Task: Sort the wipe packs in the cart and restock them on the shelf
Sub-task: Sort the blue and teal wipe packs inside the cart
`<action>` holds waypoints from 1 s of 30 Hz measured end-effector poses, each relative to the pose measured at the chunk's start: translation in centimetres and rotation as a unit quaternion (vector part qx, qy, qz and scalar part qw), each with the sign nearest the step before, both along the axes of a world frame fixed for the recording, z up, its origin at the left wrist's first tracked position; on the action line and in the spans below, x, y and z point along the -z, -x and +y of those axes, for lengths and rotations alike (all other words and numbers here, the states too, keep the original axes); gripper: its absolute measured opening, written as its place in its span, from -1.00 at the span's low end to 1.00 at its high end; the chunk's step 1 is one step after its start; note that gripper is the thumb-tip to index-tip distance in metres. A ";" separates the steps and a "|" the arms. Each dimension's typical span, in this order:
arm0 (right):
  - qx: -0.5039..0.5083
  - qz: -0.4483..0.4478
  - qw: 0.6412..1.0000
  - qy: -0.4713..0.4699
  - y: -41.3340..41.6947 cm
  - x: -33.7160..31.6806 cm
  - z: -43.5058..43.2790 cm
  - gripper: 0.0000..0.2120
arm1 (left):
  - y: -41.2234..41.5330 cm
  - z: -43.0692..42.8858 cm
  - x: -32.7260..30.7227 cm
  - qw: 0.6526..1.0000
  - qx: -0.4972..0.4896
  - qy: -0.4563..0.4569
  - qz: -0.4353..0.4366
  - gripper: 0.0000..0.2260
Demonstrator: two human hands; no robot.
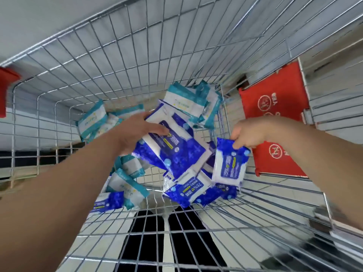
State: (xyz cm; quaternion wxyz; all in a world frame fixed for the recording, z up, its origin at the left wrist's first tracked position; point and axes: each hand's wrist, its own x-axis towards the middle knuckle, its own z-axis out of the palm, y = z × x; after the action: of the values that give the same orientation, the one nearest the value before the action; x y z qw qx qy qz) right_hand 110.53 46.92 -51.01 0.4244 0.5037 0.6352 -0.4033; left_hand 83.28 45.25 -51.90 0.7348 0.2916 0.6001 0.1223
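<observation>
The cart point(117, 55) is seen from above, its wire floor strewn with wipe packs. At centre the left hand point(137, 132) grips a stack point(176, 148) of large blue packs, thumb across the top one; the stack tilts down toward 4 o'clock. At 3 o'clock from it the right hand point(246, 134) pinches 1 smaller blue pack point(229, 165) by its upper edge, so that it hangs just beside the stack. At 6 o'clock below both hands, loose blue packs point(188, 191) lie on the floor, 1 marked 75%. Teal packs point(188, 99) are piled in the far corner at 12 o'clock, with more at 10 o'clock and at 7 o'clock. Outside the cart, at 2 to 3 o'clock, stand red panels point(275, 99).
</observation>
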 end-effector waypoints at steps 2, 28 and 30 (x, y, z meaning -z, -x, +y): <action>-0.005 -0.012 0.999 0.037 -0.3 1.3 -2.1 -0.79 | -1.7 -1.3 0.8 0.999 0.044 0.019 0.006 -0.64; 0.091 0.146 0.934 -0.314 4.4 3.8 -3.0 -0.72 | -1.5 -4.7 4.8 0.742 0.391 -0.308 0.450 -0.59; 0.068 0.166 0.920 -0.347 7.7 3.5 -2.7 -0.71 | 1.9 -4.3 3.6 0.718 0.394 -0.298 0.490 -0.63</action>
State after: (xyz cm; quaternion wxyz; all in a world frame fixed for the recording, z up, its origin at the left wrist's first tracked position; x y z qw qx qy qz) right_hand 102.79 44.24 -54.48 0.0827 0.5869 0.7613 -0.2629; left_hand 81.40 40.94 -55.51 0.1947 0.7251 0.6394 -0.1659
